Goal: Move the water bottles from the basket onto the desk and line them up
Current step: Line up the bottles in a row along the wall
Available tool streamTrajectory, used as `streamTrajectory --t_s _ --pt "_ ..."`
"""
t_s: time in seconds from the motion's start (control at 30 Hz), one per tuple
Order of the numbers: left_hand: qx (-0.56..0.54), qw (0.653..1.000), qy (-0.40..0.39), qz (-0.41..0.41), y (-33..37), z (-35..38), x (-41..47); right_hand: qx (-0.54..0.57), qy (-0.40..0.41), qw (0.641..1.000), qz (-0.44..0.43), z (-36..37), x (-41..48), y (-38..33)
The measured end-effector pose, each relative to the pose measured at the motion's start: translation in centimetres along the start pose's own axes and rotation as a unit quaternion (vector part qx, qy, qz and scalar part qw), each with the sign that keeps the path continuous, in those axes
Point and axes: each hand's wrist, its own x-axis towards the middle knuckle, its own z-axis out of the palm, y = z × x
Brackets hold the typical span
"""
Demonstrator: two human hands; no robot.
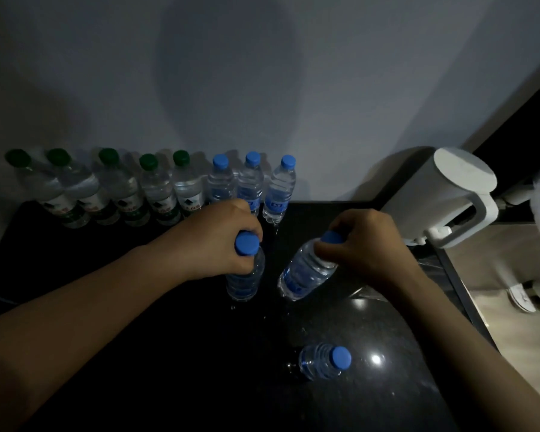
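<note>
A row of water bottles stands against the wall on the dark desk [169, 353]: several green-capped bottles [156, 188] on the left, then three blue-capped bottles [250, 182]. My left hand [219, 238] grips the neck of an upright blue-capped bottle [245, 275] in the desk's middle. My right hand [365, 244] grips the top of a second blue-capped bottle [303, 272], which tilts to the left. A third loose blue-capped bottle [325, 361] stands alone nearer to me. The basket is out of view.
A white kettle [449, 198] sits at the desk's right back corner. Beyond the desk's right edge lies a lighter floor, where a person's white shoe [521, 297] shows. The wall runs close behind the bottle row.
</note>
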Motion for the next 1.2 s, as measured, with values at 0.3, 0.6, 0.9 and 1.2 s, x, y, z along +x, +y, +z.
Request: streamTrajectory --t_s 0.3,0.6,0.9,1.2 --pt "-0.013 1.000 -0.020 0.011 -1.0 -0.1 4.2 -0.051 0.026 0.998 0.007 -1.3 8.4 1.9" --pt "-0.019 0.999 -0.034 0.014 -2.4 0.8 7.3 -0.063 0.058 0.996 0.001 -0.3 14.8 3.0" --pt "-0.039 0.998 -0.038 0.010 -3.9 1.1 8.8 -0.040 0.067 0.997 0.020 1.2 19.8 3.7" --pt "-0.046 0.998 -0.031 0.010 -4.5 1.5 9.9 -0.041 0.070 0.996 0.028 1.7 22.2 4.1"
